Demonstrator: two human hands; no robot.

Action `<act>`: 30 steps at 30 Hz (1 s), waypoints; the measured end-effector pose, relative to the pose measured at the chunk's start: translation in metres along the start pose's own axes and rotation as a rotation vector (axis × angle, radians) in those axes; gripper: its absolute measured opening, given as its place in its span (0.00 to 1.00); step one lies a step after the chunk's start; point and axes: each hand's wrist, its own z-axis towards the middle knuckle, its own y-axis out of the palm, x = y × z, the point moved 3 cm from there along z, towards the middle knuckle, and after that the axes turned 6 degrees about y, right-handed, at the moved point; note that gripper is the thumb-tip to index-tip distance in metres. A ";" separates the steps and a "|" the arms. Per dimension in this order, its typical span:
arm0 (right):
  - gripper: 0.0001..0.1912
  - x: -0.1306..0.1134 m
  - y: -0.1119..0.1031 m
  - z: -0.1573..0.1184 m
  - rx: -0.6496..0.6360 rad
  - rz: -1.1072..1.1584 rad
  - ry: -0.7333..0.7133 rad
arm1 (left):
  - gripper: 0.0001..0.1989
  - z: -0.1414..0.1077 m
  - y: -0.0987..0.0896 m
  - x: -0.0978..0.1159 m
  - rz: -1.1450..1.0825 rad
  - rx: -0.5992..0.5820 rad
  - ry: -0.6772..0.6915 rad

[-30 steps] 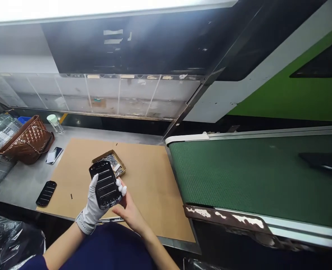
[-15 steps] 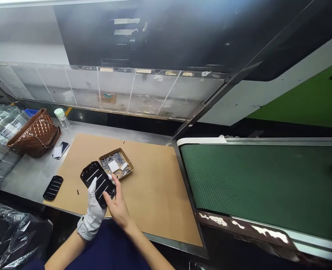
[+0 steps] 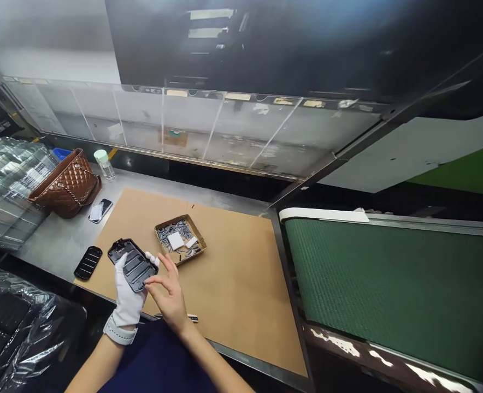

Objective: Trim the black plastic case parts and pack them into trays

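My left hand [image 3: 127,297], in a white glove, grips a black plastic cover [image 3: 133,267] by its lower side, with the gloved thumb on its ribbed inner face and fingertips showing at the far edge. The cover is tilted towards me above the cardboard. My bare right hand [image 3: 170,297] is at the cover's near right corner, thumb and forefinger pinched together there. What the pinch holds is too small to make out. Just beyond lies a shallow cardboard box [image 3: 202,243] of small grey metal pieces, with white blocks [image 3: 176,240] on top.
A second black cover [image 3: 88,263] lies at the left edge of the cardboard sheet [image 3: 241,284]. Further left are a phone [image 3: 106,207], a brown handbag [image 3: 67,185] and a bottle [image 3: 105,165]. A green conveyor belt [image 3: 381,289] runs on the right.
The cover has been tilted and shifted slightly left. My right hand has gone from gripping its right edge to a pinch at its near corner. The view has swung left.
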 end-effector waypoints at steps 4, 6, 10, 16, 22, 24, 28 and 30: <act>0.13 0.026 -0.020 0.026 0.163 -0.157 0.007 | 0.16 0.005 -0.024 0.014 -0.230 0.187 -0.121; 0.17 0.053 -0.038 0.051 0.217 -0.244 0.129 | 0.17 0.002 -0.036 0.019 -0.271 0.148 -0.160; 0.16 0.112 -0.065 0.058 0.041 -0.421 0.285 | 0.21 -0.009 -0.048 0.024 -0.369 -0.140 -0.147; 0.10 0.168 -0.063 -0.032 -0.449 -0.684 0.417 | 0.33 -0.020 -0.040 0.032 -0.572 -0.489 -0.166; 0.09 0.170 -0.045 -0.057 -0.564 -0.741 0.405 | 0.34 -0.015 -0.035 0.031 -0.539 -0.461 -0.240; 0.09 0.165 -0.043 -0.057 -0.532 -0.715 0.404 | 0.32 -0.015 -0.032 0.031 -0.495 -0.384 -0.239; 0.09 0.143 -0.045 -0.041 -0.381 -0.629 0.402 | 0.24 -0.022 -0.011 0.033 -0.448 -0.272 -0.213; 0.16 0.119 -0.048 -0.025 -0.294 -0.564 0.364 | 0.22 -0.027 0.005 0.035 -0.447 -0.227 -0.193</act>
